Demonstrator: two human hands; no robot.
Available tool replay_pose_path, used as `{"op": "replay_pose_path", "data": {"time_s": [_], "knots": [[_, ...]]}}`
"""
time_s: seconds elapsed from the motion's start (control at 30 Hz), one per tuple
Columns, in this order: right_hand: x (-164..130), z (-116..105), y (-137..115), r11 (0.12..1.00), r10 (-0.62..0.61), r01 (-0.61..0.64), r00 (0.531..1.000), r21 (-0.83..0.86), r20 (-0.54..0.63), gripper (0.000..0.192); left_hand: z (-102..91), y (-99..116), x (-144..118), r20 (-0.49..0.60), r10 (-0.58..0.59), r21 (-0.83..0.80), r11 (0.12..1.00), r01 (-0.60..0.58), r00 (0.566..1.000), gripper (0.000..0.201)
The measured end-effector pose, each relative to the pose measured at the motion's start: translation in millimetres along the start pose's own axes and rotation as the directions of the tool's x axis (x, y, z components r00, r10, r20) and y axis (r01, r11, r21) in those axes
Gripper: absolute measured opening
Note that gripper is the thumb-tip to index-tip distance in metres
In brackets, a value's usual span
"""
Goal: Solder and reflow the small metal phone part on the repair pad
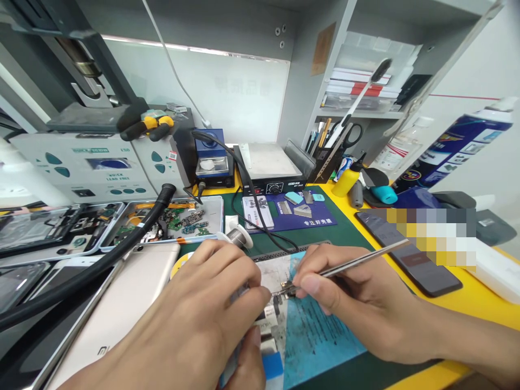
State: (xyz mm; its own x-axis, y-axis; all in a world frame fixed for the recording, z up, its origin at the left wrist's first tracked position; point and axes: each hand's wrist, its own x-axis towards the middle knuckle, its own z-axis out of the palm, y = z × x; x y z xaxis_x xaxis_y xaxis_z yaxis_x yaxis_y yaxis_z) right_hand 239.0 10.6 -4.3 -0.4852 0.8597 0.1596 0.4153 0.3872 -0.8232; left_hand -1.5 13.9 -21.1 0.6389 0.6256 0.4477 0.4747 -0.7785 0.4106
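My left hand (203, 303) is closed, fingers curled round something mostly hidden beneath them. A thin metal tip (277, 293) sticks out just past its fingertips. My right hand (357, 298) pinches a slim metal tool (365, 258) like a pen, its long shaft slanting up to the right. Between the two hands, close to the right fingertips, sits a small electronic part (287, 287) with a gold-coloured spot. Below lies a worn mat, whose blue printed half (320, 336) shows under my right hand. The tool's working end is hidden by my fingers.
A solder spool (239, 238) stands behind my left hand. Phones (117, 314) and a tray of circuit boards (221, 216) lie left, crossed by a black hose (134, 238). A hot plate (270, 162) and rework station (105, 168) stand behind. Another phone (406, 254) lies right.
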Motion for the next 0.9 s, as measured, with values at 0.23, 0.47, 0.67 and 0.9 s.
{"op": "replay_pose_path", "data": {"time_s": [0.23, 0.47, 0.67, 0.9], "knots": [[0.1, 0.7, -2.0, 0.999, -0.036, 0.036, 0.999, -0.025, -0.006, 0.02, -0.7, 2.3, -4.5, 0.002, 0.0, 0.002, 1.0, 0.0, 1.0, 0.015], [2.0, -0.1, -2.0, 0.995, -0.079, 0.08, 0.996, -0.058, 0.029, 0.016, -1.8, 1.0, -3.8, 0.007, -0.019, -0.008, 1.0, 0.019, 1.0, 0.014], [2.4, -0.6, -2.2, 0.992, -0.096, 0.098, 0.995, -0.075, 0.03, 0.017, -1.6, 1.9, -2.9, 0.012, -0.008, 0.002, 1.0, 0.008, 1.0, 0.013], [3.2, 0.1, -1.2, 0.99, -0.119, 0.121, 0.992, -0.072, 0.03, 0.014, -2.1, 1.6, -3.6, 0.013, -0.005, 0.008, 1.0, 0.005, 1.0, 0.013]]}}
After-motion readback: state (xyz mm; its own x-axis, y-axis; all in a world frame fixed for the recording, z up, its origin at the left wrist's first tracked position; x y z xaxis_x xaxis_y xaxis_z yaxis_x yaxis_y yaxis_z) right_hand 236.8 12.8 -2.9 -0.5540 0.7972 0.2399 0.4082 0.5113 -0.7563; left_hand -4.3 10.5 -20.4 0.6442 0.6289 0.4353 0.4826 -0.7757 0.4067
